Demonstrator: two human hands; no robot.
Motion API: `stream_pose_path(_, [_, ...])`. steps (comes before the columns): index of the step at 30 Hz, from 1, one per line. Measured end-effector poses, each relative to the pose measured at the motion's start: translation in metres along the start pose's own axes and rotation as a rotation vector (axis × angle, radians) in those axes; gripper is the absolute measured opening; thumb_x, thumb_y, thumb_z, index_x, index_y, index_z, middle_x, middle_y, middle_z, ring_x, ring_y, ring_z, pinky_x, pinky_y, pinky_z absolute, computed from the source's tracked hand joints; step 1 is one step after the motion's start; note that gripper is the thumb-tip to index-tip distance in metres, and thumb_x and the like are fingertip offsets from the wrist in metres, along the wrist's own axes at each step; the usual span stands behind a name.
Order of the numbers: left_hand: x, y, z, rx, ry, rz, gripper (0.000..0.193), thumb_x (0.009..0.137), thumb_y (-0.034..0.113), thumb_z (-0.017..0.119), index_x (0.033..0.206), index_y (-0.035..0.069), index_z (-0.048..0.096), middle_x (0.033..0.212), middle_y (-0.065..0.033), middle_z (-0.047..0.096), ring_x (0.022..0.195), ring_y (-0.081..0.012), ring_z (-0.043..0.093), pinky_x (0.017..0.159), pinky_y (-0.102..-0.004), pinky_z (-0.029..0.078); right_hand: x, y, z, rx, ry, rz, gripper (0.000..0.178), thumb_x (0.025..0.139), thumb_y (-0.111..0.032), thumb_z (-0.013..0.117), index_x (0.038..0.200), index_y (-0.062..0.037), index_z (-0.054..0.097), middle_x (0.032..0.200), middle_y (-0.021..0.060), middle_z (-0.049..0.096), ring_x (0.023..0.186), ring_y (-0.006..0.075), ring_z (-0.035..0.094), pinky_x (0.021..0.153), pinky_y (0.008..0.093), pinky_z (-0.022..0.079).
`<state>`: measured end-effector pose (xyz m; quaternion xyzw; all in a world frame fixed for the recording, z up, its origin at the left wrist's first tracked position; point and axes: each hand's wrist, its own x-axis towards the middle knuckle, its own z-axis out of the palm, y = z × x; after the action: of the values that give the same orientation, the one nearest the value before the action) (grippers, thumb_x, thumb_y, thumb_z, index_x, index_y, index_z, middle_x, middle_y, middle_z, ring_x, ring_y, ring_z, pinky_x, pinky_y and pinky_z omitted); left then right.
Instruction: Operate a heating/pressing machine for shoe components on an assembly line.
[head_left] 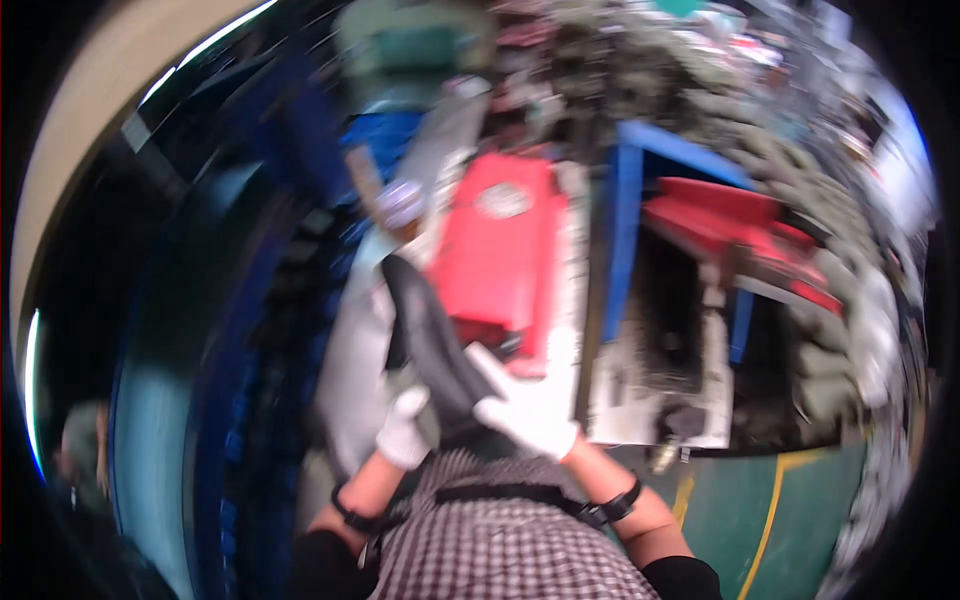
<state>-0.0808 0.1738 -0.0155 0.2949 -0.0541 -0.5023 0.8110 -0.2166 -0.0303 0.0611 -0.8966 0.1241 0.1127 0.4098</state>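
A long, curved, black boot-shaped piece slants in front of my body, its narrow end pointing away to the left. My left hand, in a white glove, is closed at the piece's near left side, thumb up; its fingers are partly hidden. On the other side my right hand, also white-gloved, lies with its fingers stretched and thumb apart beside the piece's right edge. Motion blur hides whether it touches. Just beyond the hands is a red casing with a pale round mark.
A pale metal frame surrounds the red casing. To the right stand a blue frame and a second red part. A purple-topped container stands at the far left of the casing. Yellow lines mark the green floor.
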Motion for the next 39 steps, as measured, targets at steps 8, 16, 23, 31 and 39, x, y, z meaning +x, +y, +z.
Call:
stream_pose_path(8, [-0.063,0.076,-0.158,-0.088,0.907,0.228,0.021,0.091,0.018,0.068,0.109,0.009,0.071,0.102,-0.0043,0.072,0.092,-0.0209,0.07,0.089,-0.0358,0.057,0.071,0.004,0.092,-0.226,0.564,-0.351,0.046,0.088,-0.016,0.072,0.132,-0.0048,0.062,0.135,0.0183,0.06,0.132,0.0413,0.053,0.114,0.0509,0.04])
stream_pose_path(16, [-0.074,0.177,-0.349,0.027,1.318,0.184,0.04,0.079,0.04,0.078,0.109,0.016,0.07,0.105,-0.0055,0.067,0.09,-0.0257,0.067,0.085,-0.0475,0.057,0.084,0.046,0.132,-0.416,0.694,-0.075,0.044,0.081,-0.01,0.074,0.124,-0.0131,0.068,0.129,0.0109,0.062,0.124,0.0361,0.056,0.107,0.0503,0.042])
stream_pose_path(23, [-0.037,0.236,-0.482,0.357,1.393,0.129,0.074,0.083,0.06,0.073,0.142,0.018,0.058,0.145,-0.0073,0.055,0.135,-0.0251,0.046,0.111,-0.0462,0.038,0.087,0.042,0.13,-0.416,0.657,-0.019,0.049,0.078,-0.009,0.076,0.126,-0.0118,0.068,0.128,0.0114,0.062,0.122,0.0361,0.056,0.108,0.0507,0.042])
stream_pose_path(31, [-0.052,0.196,-0.407,0.577,1.339,0.013,0.086,0.092,0.067,0.064,0.158,0.018,0.041,0.151,-0.0048,0.05,0.131,-0.0271,0.05,0.111,-0.042,0.041,0.089,0.039,0.129,-0.452,0.673,-0.009,0.046,0.077,-0.01,0.076,0.123,-0.0126,0.069,0.126,0.0103,0.063,0.117,0.0349,0.057,0.104,0.0499,0.043])
stream_pose_path(39, [-0.129,0.062,-0.277,1.135,1.336,-0.328,0.121,0.068,0.026,0.092,0.163,0.002,0.021,0.153,-0.0231,0.051,0.138,-0.034,0.053,0.114,-0.0403,0.042,0.092,0.036,0.13,-0.423,0.729,-0.036,0.041,0.083,-0.015,0.074,0.124,-0.0121,0.069,0.127,0.0104,0.064,0.119,0.0344,0.059,0.106,0.0489,0.044])
